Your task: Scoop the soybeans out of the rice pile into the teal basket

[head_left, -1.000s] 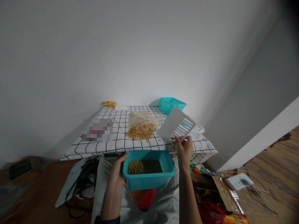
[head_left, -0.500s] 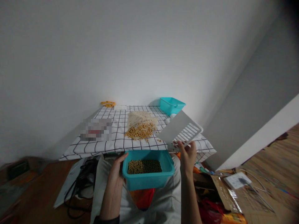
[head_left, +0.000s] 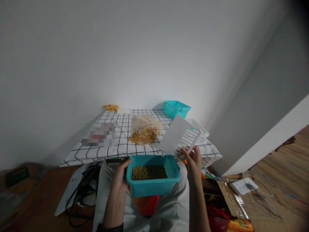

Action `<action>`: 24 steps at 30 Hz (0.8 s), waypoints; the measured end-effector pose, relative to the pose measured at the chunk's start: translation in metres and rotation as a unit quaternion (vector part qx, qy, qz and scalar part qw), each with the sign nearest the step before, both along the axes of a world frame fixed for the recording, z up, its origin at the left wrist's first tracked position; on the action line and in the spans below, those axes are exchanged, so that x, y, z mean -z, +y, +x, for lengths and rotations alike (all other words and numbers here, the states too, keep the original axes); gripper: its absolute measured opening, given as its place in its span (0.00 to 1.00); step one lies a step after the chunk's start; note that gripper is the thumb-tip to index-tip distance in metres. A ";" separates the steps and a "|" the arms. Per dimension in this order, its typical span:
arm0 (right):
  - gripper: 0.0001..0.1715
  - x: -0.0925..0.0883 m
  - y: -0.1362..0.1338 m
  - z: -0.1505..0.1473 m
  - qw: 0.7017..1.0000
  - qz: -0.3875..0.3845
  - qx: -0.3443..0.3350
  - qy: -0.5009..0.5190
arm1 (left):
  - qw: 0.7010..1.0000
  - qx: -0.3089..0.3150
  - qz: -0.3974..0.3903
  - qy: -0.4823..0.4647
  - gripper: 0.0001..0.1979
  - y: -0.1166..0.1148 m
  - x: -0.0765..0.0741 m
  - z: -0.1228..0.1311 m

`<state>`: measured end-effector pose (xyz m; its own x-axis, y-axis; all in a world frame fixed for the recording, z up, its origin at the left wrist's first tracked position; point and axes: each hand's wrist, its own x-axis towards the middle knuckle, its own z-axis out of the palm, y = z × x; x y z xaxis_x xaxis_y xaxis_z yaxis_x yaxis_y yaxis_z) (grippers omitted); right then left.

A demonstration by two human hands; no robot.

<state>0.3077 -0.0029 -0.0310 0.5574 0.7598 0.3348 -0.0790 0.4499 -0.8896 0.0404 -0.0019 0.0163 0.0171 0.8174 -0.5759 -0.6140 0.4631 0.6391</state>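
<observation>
My left hand (head_left: 119, 180) grips the left side of a teal tub (head_left: 154, 187) that rests on my lap and holds yellow and green beans (head_left: 149, 172). My right hand (head_left: 193, 159) is closed on the slotted end of a flat white plastic scoop (head_left: 177, 138), which tilts down to the left with its lower edge just above the tub's back rim. On the checked cloth (head_left: 120, 141) beyond lies a pile of yellow beans and pale grains (head_left: 145, 130).
A second teal tub (head_left: 177, 109) stands at the table's far right, with a white slotted tray (head_left: 199, 130) in front of it. An orange object (head_left: 111, 107) lies at the far left. Black cables (head_left: 82, 190) are on the floor left; cardboard and packaging (head_left: 238, 193) lie right.
My right hand has swung the white scoop down and left, so its lower edge now comes close to the tub's rim. My left hand and the tub have stayed put.
</observation>
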 end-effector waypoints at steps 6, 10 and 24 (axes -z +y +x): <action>0.16 -0.003 -0.002 -0.001 0.993 0.019 0.112 0.020 | 1.000 0.004 0.005 -0.001 0.05 0.001 0.002 -0.001; 0.15 -0.002 -0.002 -0.003 0.986 0.004 0.166 0.022 | 1.000 0.005 0.007 0.002 0.05 0.001 0.002 -0.001; 0.16 0.008 0.006 0.005 0.993 -0.011 0.120 0.017 | 1.000 -0.002 0.008 0.013 0.04 -0.001 0.001 -0.001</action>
